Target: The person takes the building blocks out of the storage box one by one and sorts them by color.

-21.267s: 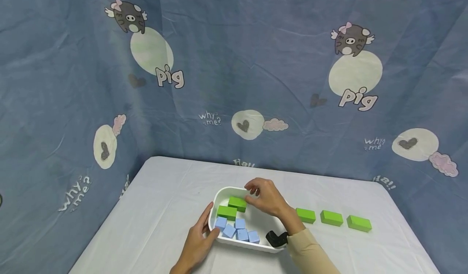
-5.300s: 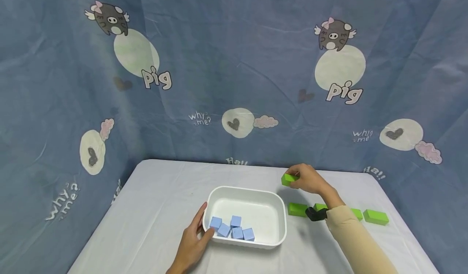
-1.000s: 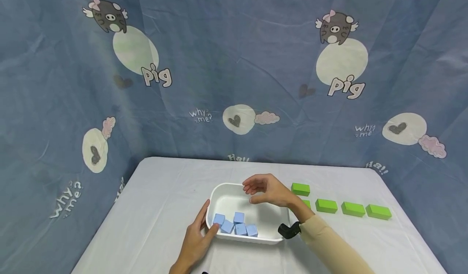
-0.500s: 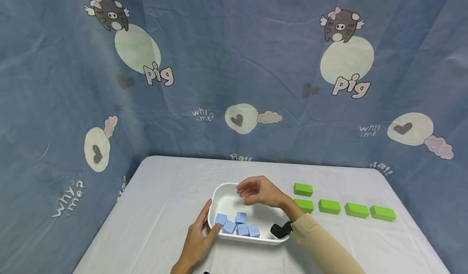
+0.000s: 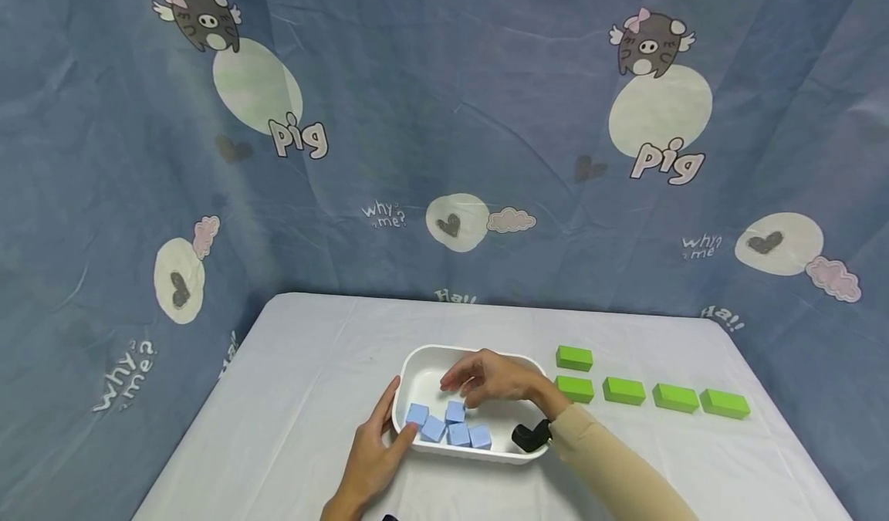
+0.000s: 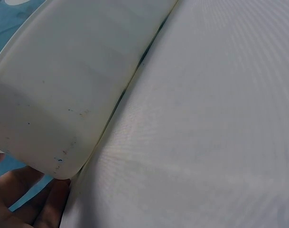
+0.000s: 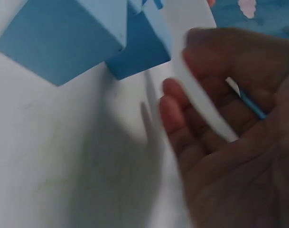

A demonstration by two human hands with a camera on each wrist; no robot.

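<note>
Blue cubes (image 5: 458, 434), five: inside white tray (image 5: 503, 458), near-left portion; likely light, stiff, best pinched across opposite faces. Right-hand fingers (image 5: 454, 376): half-parted above, seemingly empty. Left-hand fingers (image 5: 384, 404): gripping tray's left end.

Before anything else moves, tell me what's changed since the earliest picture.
Two green blocks moved right, from the white tray to the table. The right hand let go of the last one and came back over the tray, near the blue cubes. The left hand still holds the tray; all five cubes stayed inside.
</note>
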